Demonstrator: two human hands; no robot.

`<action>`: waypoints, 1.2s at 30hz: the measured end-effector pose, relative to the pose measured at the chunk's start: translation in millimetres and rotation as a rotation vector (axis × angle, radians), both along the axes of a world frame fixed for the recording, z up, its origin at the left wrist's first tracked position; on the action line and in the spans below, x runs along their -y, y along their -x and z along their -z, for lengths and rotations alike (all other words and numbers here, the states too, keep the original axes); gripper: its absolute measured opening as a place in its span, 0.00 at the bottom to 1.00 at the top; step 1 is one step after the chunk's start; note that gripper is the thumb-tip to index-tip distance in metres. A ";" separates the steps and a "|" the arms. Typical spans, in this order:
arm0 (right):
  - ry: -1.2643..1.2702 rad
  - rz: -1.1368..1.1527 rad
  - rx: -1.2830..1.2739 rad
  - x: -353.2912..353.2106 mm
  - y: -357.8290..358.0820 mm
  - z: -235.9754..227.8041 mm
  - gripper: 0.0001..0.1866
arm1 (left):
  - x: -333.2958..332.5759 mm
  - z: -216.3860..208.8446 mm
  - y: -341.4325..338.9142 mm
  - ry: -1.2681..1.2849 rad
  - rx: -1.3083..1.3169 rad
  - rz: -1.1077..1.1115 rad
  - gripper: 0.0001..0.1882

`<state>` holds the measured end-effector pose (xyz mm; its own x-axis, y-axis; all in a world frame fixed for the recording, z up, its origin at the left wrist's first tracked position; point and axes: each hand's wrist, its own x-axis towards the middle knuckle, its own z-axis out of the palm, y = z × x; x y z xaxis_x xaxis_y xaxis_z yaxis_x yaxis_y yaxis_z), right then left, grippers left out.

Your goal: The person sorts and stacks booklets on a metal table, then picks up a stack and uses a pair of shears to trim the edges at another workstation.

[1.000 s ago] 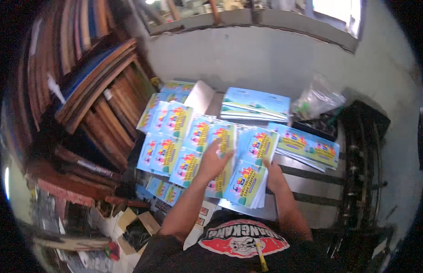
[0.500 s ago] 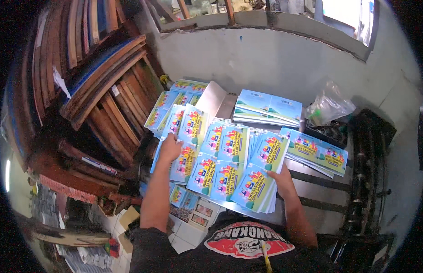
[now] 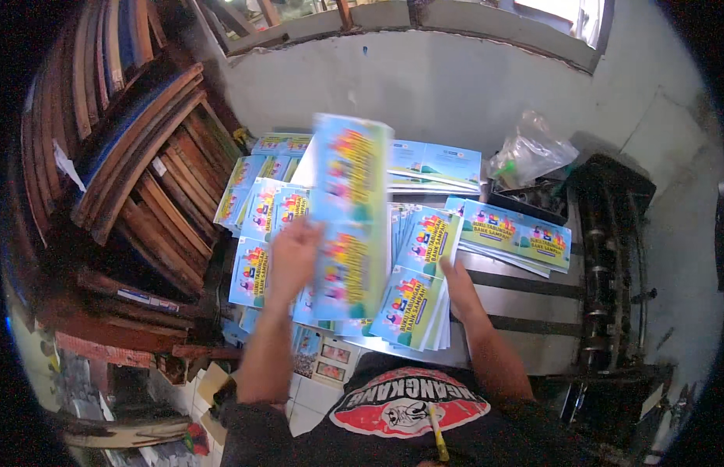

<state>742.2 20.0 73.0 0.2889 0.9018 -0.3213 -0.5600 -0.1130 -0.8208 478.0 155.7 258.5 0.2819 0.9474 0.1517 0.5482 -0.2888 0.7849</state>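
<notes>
1. Clock face centred on the view, 12 at the top edge.
2. Left hand point(image 3: 296, 253), 8–9 o'clock: grip pinched on the left long edge of a two-panel printed cover strip point(image 3: 348, 179).
3. Right hand point(image 3: 464, 292), 4 o'clock: grip closed on the right edge of a fanned stack of cover strips point(image 3: 416, 272), thumb on top; fingers mostly hidden.
4. Black tray point(image 3: 533, 208), near 3 o'clock on the tabletop point(image 3: 517, 307): dark contents, kind unclear. Clear plastic bag point(image 3: 533, 152) over it, something green inside.
5. Cardboard carton point(image 3: 211, 383), 7–8 o'clock: interior too dark to read.
6. Held strip: near centre, above other covers, motion-blurred. Long axis 12 to 6; light-blue side toward 9.
7. Fanned stack: long axis leans, upper end between 12 and 1.
</notes>
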 end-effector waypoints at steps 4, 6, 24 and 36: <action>-0.120 -0.034 -0.232 0.4 3.6 -5.3 0.32 | 46.5 97.5 -74.6 0.225 0.070 0.158 0.18; 0.021 -0.044 0.075 4.5 -1.9 0.7 0.26 | 63.6 101.2 -91.2 0.196 0.046 0.189 0.18; -0.042 -0.025 0.198 2.2 1.2 13.0 0.27 | -81.9 110.6 74.5 0.227 -0.421 -0.212 0.26; 0.021 -0.033 0.190 8.5 2.1 -9.7 0.29 | -16.0 -37.1 56.6 -0.027 0.219 -0.084 0.16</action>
<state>740.1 11.6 82.6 0.3167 0.9054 -0.2826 -0.3909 -0.1469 -0.9086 421.5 171.7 295.6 0.1594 0.9609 0.2266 0.3884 -0.2721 0.8804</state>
